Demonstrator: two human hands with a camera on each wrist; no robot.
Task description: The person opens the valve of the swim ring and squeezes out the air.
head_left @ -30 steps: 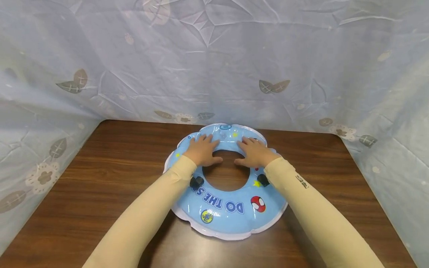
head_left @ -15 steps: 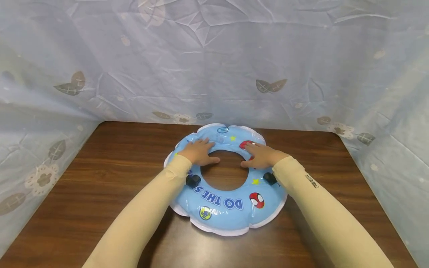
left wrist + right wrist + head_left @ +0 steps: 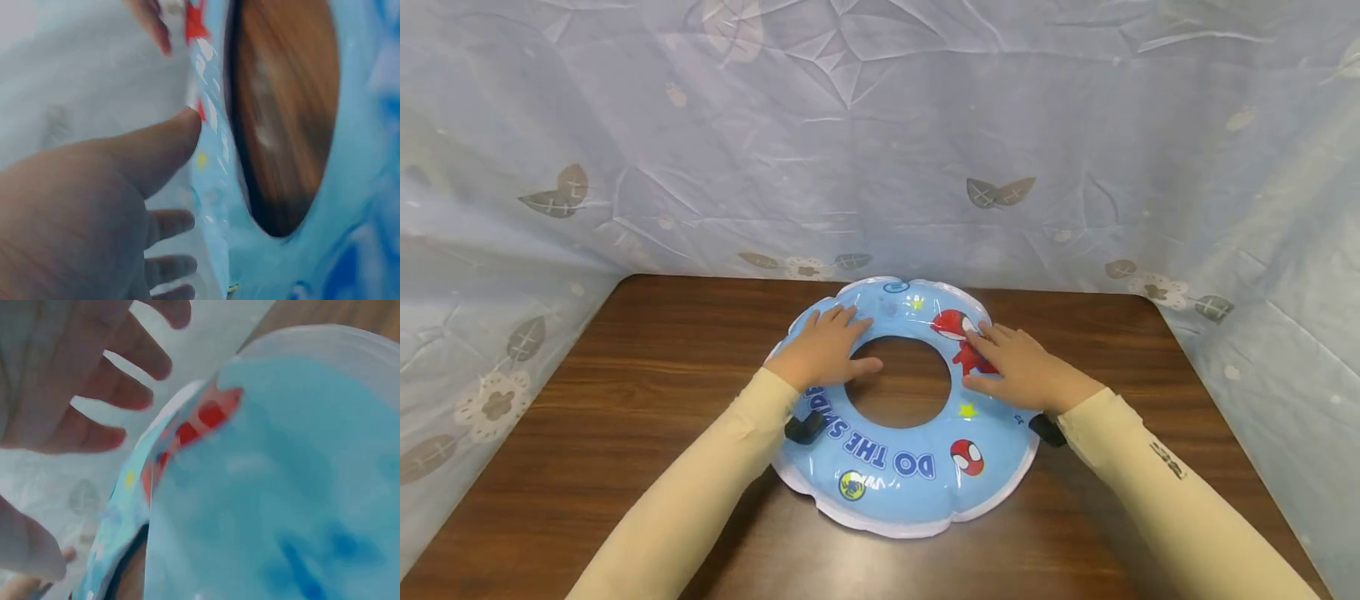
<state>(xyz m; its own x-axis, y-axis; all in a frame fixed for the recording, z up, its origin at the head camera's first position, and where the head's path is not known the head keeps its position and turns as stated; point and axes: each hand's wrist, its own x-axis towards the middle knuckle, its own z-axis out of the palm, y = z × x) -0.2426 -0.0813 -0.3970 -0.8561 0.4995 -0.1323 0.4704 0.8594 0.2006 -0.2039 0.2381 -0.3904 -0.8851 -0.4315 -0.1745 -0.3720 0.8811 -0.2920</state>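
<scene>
A light blue inflatable swim ring [image 3: 891, 500] with blue lettering and red cartoon prints lies flat in the head view. My left hand [image 3: 820, 346] is over its left side, fingers spread and thumb pointing at the hole. In the left wrist view, the left thumb [image 3: 165, 144] overlaps the ring's edge; whether it touches cannot be told. Over the ring's right side is my right hand [image 3: 1026, 367], its fingers straight. The right wrist view has the right fingers [image 3: 119, 387] a little apart from the ring [image 3: 269, 456]. Neither hand grips anything.
Under the ring is a dark brown wooden table [image 3: 625, 400]. Pale grey-blue cloth [image 3: 880, 167] with leaf and flower prints hangs behind it and along both sides. Black wrist cameras [image 3: 805, 427] sit beneath both sleeves.
My hands have moved apart and nearer to me, the left one leftward and the right one rightward. More of the red print on the ring's right side shows. The ring lies almost where it was.
</scene>
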